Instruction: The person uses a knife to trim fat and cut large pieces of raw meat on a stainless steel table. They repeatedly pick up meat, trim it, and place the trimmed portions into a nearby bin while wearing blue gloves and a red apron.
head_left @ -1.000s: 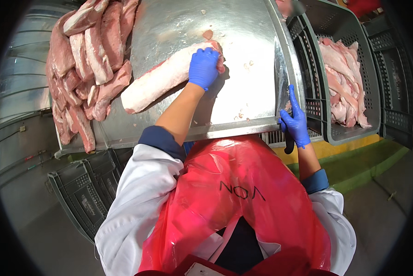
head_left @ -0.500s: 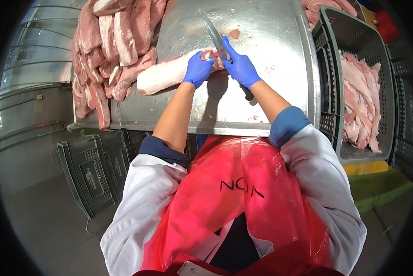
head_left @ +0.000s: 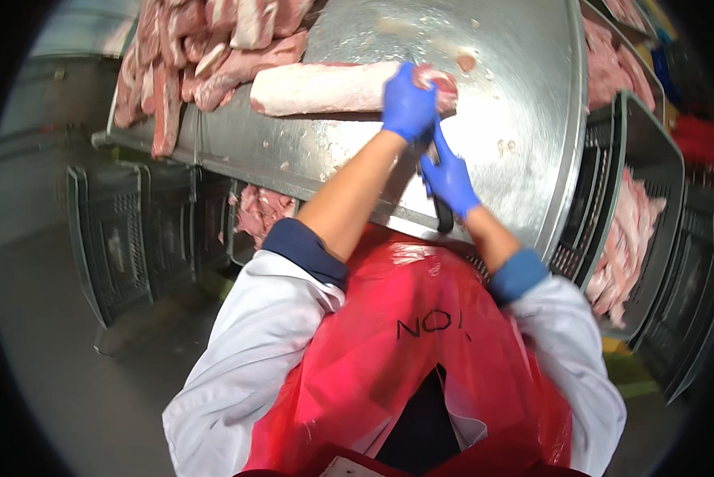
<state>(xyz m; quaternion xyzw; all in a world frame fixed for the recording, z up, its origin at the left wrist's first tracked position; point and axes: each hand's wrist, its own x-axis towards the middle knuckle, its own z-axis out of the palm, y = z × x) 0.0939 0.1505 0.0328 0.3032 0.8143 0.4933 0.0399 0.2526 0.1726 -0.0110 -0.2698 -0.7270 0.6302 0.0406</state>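
Note:
A long, fat-covered pork loin (head_left: 321, 89) lies across the metal table, its red meat showing at the right end. My left hand (head_left: 410, 105), in a blue glove, grips it near that end with the fingers closed over the top. Just below and to the right, my blue-gloved right hand (head_left: 452, 179) is closed round a knife (head_left: 443, 216). The knife's black handle points back toward me; its blade is mostly hidden by my hands. Right fingertips reach close to the left hand's wrist.
Raw meat strips (head_left: 238, 63) are heaped on the table's (head_left: 516, 103) far left. Grey crates with meat (head_left: 627, 238) stand along the right side. More crates (head_left: 122, 234) are at the lower left, and one holds trimmings (head_left: 263, 211) under the table edge. A small scrap (head_left: 466, 62) lies beyond the loin.
The view has turned and shifted. My left hand has moved right along the loin toward its end. My right hand has come off the loin toward me, drawing the knife back with it.

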